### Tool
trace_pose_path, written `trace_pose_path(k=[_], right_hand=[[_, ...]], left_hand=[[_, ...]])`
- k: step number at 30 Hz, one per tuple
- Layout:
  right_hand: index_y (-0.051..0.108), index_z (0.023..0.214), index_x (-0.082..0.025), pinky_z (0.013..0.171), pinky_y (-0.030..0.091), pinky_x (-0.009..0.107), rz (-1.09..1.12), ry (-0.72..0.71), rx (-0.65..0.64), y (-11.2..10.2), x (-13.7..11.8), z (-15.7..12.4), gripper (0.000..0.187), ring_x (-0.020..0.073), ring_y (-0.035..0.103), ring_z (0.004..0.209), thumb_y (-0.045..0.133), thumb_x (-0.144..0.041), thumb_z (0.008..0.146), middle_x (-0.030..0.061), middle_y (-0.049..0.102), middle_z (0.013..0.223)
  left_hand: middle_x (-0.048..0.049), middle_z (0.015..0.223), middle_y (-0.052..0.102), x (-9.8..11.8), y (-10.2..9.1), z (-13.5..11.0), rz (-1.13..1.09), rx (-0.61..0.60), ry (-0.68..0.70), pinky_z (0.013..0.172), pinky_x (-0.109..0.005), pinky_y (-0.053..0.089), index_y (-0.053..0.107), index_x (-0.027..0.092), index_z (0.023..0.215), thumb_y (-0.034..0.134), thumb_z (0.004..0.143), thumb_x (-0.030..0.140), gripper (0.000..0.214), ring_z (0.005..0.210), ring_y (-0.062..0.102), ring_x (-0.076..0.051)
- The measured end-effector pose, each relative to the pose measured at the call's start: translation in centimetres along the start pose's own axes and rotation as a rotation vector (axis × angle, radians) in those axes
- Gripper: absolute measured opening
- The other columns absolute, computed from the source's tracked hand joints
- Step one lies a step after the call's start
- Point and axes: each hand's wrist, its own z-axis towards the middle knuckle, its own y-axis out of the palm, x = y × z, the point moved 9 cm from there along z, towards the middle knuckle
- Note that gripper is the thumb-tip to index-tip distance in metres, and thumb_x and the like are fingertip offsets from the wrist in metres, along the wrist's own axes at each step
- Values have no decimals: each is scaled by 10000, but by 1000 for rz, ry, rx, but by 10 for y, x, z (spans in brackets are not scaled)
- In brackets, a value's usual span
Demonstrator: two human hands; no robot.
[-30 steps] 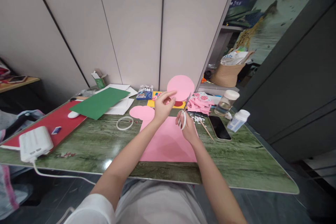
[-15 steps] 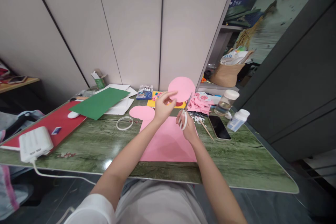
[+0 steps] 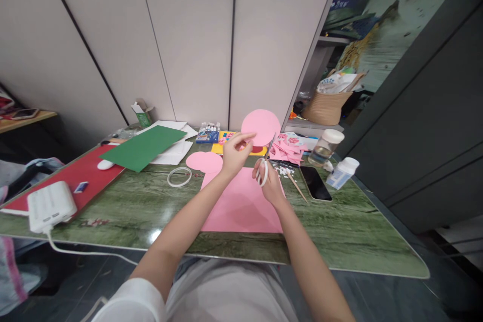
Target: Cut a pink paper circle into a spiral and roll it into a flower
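My left hand (image 3: 236,153) pinches the lower left edge of a pink paper circle (image 3: 261,126), held up above the table. In my right hand (image 3: 267,178) is a pair of scissors (image 3: 263,172) with white handles, its blades pointing up at the circle's lower right edge. Whether the blades touch the paper I cannot tell. Beneath both hands lies a large pink paper sheet (image 3: 241,206). Two overlapping pink circles (image 3: 204,161) rest left of my left hand, beside a white ring (image 3: 179,177).
Pink scraps (image 3: 287,150), a wooden stick (image 3: 297,187), a phone (image 3: 316,183), a clear jar (image 3: 325,147) and a white bottle (image 3: 342,172) are on the right. Leftward lie a green sheet (image 3: 143,147), a red sheet (image 3: 96,181) and a white power bank (image 3: 52,205) with a cable.
Both hands stay almost in place. The pink circle and the scissors have shifted only very slightly.
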Motion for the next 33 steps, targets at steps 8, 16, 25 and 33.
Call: trace_pose_path(k=[8,16,25,33], right_hand=[[459,824,-200,531,319,260,7,5,7,1,1,0,343,114,412,538,287,-477,931,-12,496,639],[457,854,-206,506,310,258,18,22,41,-3,6,1,368,107,382,506,254,-503,928,-13,498,647],[459,856,-205,518,315,256,12,19,41,-2,6,1,364,120,405,540,250,-493,931,-4,495,647],[456,847,-204,524,312,253,4,13,25,-1,3,1,342,115,404,536,261,-471,937,-10,496,644]], left_hand=[[-80,1007,600,-5,1,0,-63,16,-24,695,-238,513,657,184,1013,641,738,239,281,784,589,-115],[-79,1019,609,-5,4,-1,-54,-3,-33,640,-215,506,668,169,973,643,709,190,266,668,560,-71],[-72,968,610,-2,4,-1,-35,-1,-17,640,-214,495,669,169,977,630,718,190,262,692,555,-83],[-68,922,632,-3,1,-2,-1,-11,2,721,-245,486,680,174,967,595,773,211,214,803,576,-121]])
